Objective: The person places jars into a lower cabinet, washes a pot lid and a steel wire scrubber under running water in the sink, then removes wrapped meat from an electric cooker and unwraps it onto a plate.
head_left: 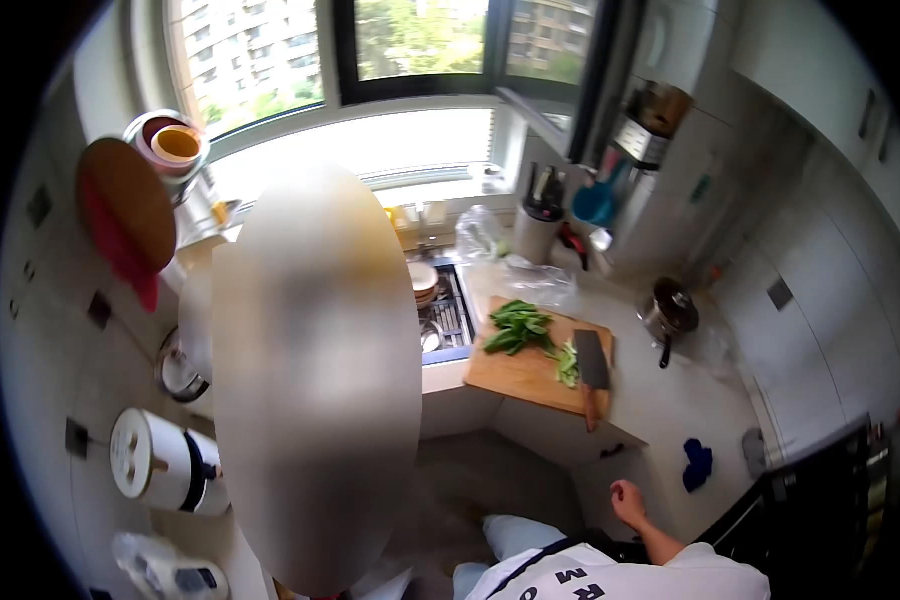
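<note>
My right hand (627,503) hangs at the lower right, beside my white shirt and in front of the counter edge. Its fingers look loosely curled, with nothing visible in them. Where my left hand is cannot be seen. Closest on the counter is a dark blue cloth or glove (698,465). Farther forward, a wooden cutting board (495,372) carries leafy greens (518,327) and chopped pale green pieces (567,366). A cleaver (591,360) lies on its right side, the wooden handle over the near edge.
A large blurred oval hides the middle left. A sink (454,310) with stacked bowls (423,283) sits beyond it. Around the counter stand a knife block (540,222), plastic bags (542,283) and a lidded pot (669,310). A white appliance (160,460) is at left.
</note>
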Motion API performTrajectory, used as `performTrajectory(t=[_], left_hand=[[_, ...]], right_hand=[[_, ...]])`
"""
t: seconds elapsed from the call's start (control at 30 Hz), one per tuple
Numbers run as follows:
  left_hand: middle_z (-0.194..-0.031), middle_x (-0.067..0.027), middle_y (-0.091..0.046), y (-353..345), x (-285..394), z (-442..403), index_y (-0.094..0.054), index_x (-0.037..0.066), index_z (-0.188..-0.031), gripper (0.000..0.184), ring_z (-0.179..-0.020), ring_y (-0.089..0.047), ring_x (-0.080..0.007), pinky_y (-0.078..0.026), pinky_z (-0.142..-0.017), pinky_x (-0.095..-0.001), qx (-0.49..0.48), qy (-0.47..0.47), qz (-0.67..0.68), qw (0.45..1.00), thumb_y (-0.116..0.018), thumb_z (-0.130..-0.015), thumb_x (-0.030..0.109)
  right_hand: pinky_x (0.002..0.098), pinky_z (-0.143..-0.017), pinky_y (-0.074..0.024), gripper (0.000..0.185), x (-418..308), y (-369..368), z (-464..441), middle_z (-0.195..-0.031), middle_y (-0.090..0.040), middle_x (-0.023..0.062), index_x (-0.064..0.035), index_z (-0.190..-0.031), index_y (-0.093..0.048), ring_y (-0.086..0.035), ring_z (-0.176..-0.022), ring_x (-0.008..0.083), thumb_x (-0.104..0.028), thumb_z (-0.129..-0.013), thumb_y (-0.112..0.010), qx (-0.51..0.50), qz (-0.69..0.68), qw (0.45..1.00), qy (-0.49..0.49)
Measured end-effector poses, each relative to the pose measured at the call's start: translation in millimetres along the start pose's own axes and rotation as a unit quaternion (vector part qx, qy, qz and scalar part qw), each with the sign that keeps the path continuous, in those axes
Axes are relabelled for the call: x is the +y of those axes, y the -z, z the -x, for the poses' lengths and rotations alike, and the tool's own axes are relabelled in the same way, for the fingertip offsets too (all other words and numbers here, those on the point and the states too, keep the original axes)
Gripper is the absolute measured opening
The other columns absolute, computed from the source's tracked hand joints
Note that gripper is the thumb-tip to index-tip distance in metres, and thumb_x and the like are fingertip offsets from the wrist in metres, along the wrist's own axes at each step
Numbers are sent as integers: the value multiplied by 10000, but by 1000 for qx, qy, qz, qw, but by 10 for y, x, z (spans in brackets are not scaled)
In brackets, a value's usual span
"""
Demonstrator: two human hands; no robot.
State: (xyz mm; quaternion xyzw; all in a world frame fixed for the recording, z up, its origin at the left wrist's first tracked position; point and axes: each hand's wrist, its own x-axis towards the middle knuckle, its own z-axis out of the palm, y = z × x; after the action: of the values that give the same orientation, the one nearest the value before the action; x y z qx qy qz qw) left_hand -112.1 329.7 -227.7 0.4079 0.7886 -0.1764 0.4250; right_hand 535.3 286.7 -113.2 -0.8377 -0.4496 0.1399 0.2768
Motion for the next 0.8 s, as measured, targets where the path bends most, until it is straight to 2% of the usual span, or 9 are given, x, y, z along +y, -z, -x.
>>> performTrajectory(t=[0.1, 0.17, 0.23, 0.3, 0.37, 0.5, 0.57, 0.67, 0.8], left_hand=[[-739, -119, -604, 305, 346, -230, -651, 64, -900, 206, -621, -569, -181, -437, -536, -330, 57, -9, 155, 986, -551, -857, 239], [-684, -93, -590, 454, 537, -384, -647, 62, -869, 182, -559, -544, -158, -415, -480, -305, 104, -37, 281, 953, -558, -863, 220], [-629, -67, -577, 540, 732, -561, -643, 60, -838, 164, -497, -518, -135, -392, -425, -279, 147, -87, 402, 900, -565, -868, 201], [-573, -40, -563, 600, 968, -747, -639, 58, -808, 156, -434, -492, -112, -369, -369, -254, 169, -153, 461, 858, -571, -873, 182], [-688, -29, -604, 868, 1415, -396, -650, 34, -950, 152, -531, -523, -84, -439, -470, -230, 117, -244, 409, 871, -530, -887, 104], [-741, -46, -647, 1059, 1936, 18, -655, 51, -973, 158, -579, -576, -95, -486, -535, -239, 122, -242, 315, 910, -550, -881, 125], [-755, -47, -651, 1038, 2011, 114, -653, 50, -985, 163, -598, -586, -97, -491, -548, -239, 120, -227, 332, 908, -555, -878, 127], [-829, -62, -656, 966, 2026, 221, -634, 44, -1053, 201, -667, -609, -114, -505, -609, -254, 78, -194, 344, 915, -554, -898, 144], [-861, -70, -676, 947, 2224, 390, -638, 43, -1060, 224, -692, -622, -110, -506, -655, -254, 41, -163, 355, 920, -568, -878, 154]], right_hand=[[396, -655, -473, 194, 35, 276, 21, -857, -595, 125, -79, -960, -579, -593, -738, 270, -26, -775, -551, 155, 98, 978, -95], [430, -891, -418, 354, 266, 499, -126, -1166, -532, 184, -50, -1159, -519, -513, -1088, 330, -71, -808, -562, 175, 163, 949, -206], [427, -998, -358, 437, 935, 441, -346, -1288, -472, 191, -15, -1250, -474, -429, -1216, 339, -123, -837, -567, 296, 220, 881, -297], [408, -1083, -277, 539, 1256, 726, -524, -1337, -442, 196, 17, -1324, -408, -386, -1272, 333, -214, -863, -564, 244, 177, 877, -374], [408, -1094, -267, 579, 1863, 863, -646, -1361, -419, 194, -1, -1347, -386, -380, -1280, 330, -236, -848, -561, 265, 172, 894, -318], [416, -1067, -310, 605, 2028, 1014, -866, -1323, -470, 179, -29, -1317, -434, -425, -1247, 316, -312, -804, -586, 173, 114, 892, -402], [432, -1011, -365, 564, 1894, 986, -911, -1263, -522, 171, -36, -1277, -475, -501, -1160, 331, -332, -808, -579, 137, 235, 886, -376], [447, -943, -414, 520, 1755, 724, -987, -1211, -556, 168, -36, -1237, -508, -550, -1083, 337, -326, -811, -572, 204, 265, 876, -347], [420, -850, -469, 496, 1674, 294, -1106, -1183, -570, 176, -13, -1219, -513, -579, -1011, 327, -327, -844, -598, 289, -30, 891, -350]])
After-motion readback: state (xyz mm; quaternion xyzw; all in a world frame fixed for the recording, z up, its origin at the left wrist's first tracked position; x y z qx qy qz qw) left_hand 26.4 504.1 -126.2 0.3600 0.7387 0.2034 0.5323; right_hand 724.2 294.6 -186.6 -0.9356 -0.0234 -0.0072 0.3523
